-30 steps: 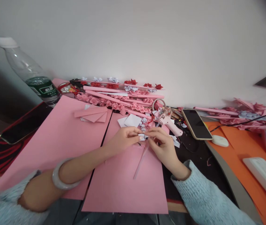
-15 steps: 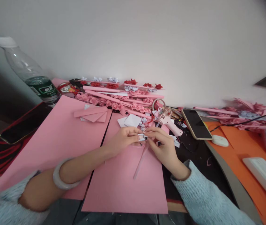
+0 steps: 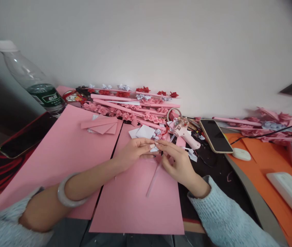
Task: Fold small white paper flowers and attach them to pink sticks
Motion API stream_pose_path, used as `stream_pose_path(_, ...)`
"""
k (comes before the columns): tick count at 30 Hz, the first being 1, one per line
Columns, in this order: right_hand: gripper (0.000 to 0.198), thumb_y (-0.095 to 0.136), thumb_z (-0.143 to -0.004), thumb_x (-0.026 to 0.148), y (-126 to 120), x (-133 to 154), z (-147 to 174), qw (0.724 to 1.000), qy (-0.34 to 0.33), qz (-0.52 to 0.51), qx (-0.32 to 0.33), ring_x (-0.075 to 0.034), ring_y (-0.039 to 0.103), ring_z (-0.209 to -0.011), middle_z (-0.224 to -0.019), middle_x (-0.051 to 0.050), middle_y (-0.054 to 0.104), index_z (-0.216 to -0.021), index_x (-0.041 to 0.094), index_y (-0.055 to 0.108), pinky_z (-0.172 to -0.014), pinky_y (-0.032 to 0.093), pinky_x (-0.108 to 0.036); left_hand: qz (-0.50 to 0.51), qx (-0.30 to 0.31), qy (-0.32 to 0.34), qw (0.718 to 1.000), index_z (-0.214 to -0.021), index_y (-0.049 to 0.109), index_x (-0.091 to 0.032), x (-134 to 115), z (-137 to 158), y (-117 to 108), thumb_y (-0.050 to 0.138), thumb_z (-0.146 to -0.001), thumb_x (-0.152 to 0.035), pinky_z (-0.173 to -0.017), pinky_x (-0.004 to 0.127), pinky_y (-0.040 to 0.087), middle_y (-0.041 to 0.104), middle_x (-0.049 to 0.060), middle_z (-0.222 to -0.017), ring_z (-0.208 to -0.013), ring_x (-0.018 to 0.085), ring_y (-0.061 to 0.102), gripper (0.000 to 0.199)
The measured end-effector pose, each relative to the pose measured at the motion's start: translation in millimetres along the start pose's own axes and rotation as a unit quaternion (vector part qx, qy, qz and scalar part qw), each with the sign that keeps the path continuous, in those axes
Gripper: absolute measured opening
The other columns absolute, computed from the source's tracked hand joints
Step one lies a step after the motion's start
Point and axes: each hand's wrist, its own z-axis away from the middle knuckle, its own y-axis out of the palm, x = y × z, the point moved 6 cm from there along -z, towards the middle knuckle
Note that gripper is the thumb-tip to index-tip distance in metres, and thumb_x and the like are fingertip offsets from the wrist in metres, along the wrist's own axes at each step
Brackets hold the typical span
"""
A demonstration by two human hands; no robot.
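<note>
Pinches seemingly half-shaped white paper (image 3: 154,149) between left hand (image 3: 134,153) and right hand (image 3: 179,160), near finished paper roses (image 3: 156,119) and flat white squares (image 3: 146,131).

Wht ppr (image 3: 154,149) mostly behind fingers (image 3: 170,148)

The small white piece (image 3: 154,149) between the fingers (image 3: 167,146) is presenting as creased matt paper. The pink sheets (image 3: 138,202) are showing a smooth, matt paper finish. The bottle (image 3: 22,67) is appearing as clear, glossy plastic. The sleeves (image 3: 221,207) are reading as rough knitted cloth; the bangle (image 3: 63,197) is looking smooth and polished. The pale-edged phone screen (image 3: 216,136) is showing dark and glossy.
</note>
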Motion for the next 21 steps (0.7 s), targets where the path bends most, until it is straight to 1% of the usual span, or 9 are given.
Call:
stream_pose_path(4, 0.036, 0.048, -0.077, 0.006, -0.4, 1.4, 0.7, 1.0, -0.009, 0.02, 0.0, -0.021, 0.057, -0.11, -0.119, -0.012, 0.06, -0.11, 0.014, 0.062, -0.094, 0.048, -0.038, -0.003, -0.002, -0.001, 1.0, -0.102, 0.062, -0.013, -1.2, -0.3, 0.8, 0.06, -0.082, -0.022, -0.084, 0.034, 0.051, 0.066, 0.011, -0.107, -0.09, 0.018, 0.066, 0.022)
stream_pose_path(13, 0.038, 0.046, -0.078, 0.006, 1.4, 3.5, -0.2, 0.999, -0.012, 0.043, 0.006, -0.02, 0.055, -0.113, -0.121, -0.014, 0.059, -0.112, 0.01, 0.061, -0.097, 0.045, -0.035, -0.024, 0.002, 0.018, 1.0, -0.102, 0.062, -0.013, -5.4, -0.1, 2.3, 0.063, -0.08, -0.022, -0.084, 0.034, 0.051, 0.067, 0.01, -0.104, -0.089, 0.018, 0.066, 0.024)
stream_pose_path(18, 0.04, 0.044, -0.079, 0.006, 2.7, 4.4, 0.7, 0.999, -0.013, 0.049, 0.016, -0.02, 0.056, -0.113, -0.122, -0.016, 0.059, -0.115, 0.009, 0.06, -0.096, 0.046, -0.037, -0.041, 0.003, 0.028, 0.999, -0.102, 0.063, -0.013, -8.3, 0.4, 3.4, 0.063, -0.079, -0.02, -0.084, 0.031, 0.051, 0.068, 0.009, -0.102, -0.091, 0.018, 0.066, 0.024)
stream_pose_path(21, 0.041, 0.043, -0.079, 0.005, 4.0, 4.4, 1.2, 0.998, -0.014, 0.053, 0.027, -0.02, 0.056, -0.112, -0.123, -0.016, 0.058, -0.117, 0.009, 0.059, -0.095, 0.047, -0.036, -0.05, 0.003, 0.031, 0.998, -0.103, 0.063, -0.013, -8.2, 0.4, 3.4, 0.063, -0.079, -0.022, -0.085, 0.031, 0.05, 0.068, 0.009, -0.102, -0.092, 0.018, 0.065, 0.026)
